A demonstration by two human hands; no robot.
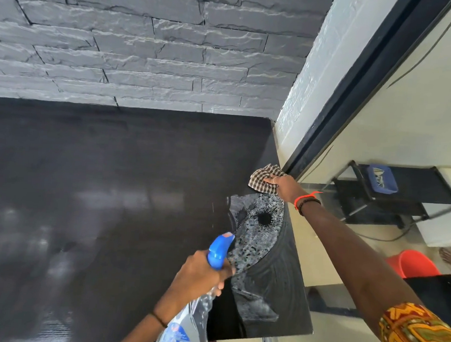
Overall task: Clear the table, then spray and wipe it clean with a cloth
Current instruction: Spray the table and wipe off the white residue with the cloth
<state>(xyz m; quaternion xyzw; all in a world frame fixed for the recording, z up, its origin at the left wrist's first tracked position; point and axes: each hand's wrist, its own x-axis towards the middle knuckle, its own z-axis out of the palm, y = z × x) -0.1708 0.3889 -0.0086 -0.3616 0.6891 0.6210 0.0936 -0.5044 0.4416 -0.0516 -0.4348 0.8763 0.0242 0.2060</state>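
A dark glossy table fills the left and middle of the view, its right edge running down past my hands. My right hand presses a brown-and-white checked cloth onto the table near its far right edge. My left hand grips the neck of a clear spray bottle with a blue trigger head, nozzle pointing toward the far right part of the table. A wet, streaked patch with mottled reflections lies between the two hands.
A grey stone-tile wall backs the table. To the right are a white wall with a black frame, a low black shelf holding a blue box, a cable on the floor and an orange plastic chair.
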